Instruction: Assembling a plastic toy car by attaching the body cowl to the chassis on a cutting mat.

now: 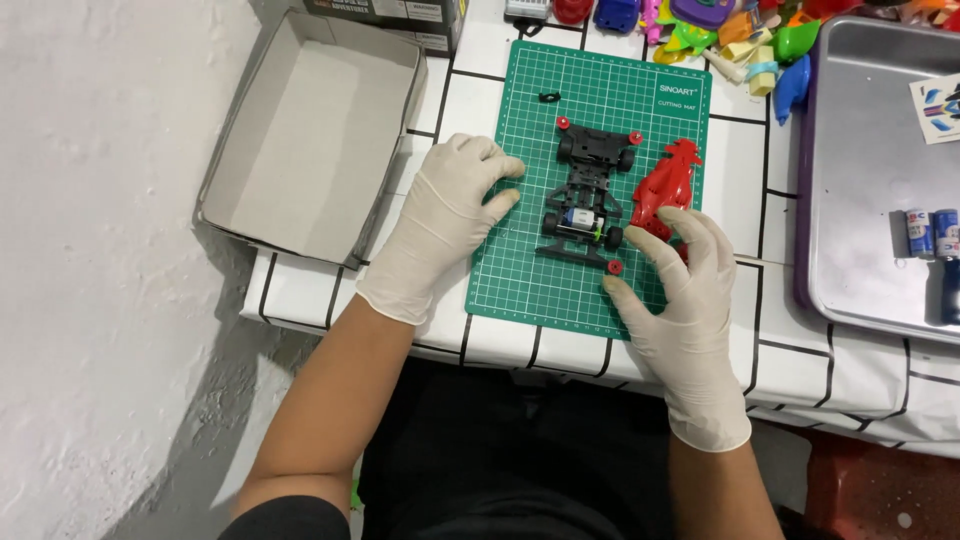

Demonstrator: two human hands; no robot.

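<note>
A black toy-car chassis [590,190] with red rollers lies on a green cutting mat [520,270]. Beside it on the right lies a red car body shell [665,185]. My left hand [445,220], in a white glove, rests on the mat's left edge with fingers spread, just left of the chassis and holding nothing. My right hand [685,300], also gloved, hovers at the chassis' near right corner, fingertips close to the shell's near end and a red roller [615,267]. A small black part [548,97] lies alone at the mat's far side.
An open cardboard box lid [310,140] sits at the left. A metal tray [870,180] at the right holds batteries [930,232] and a sticker sheet [938,105]. Colourful plastic toys [740,35] crowd the far edge. The white-tiled table ends near my body.
</note>
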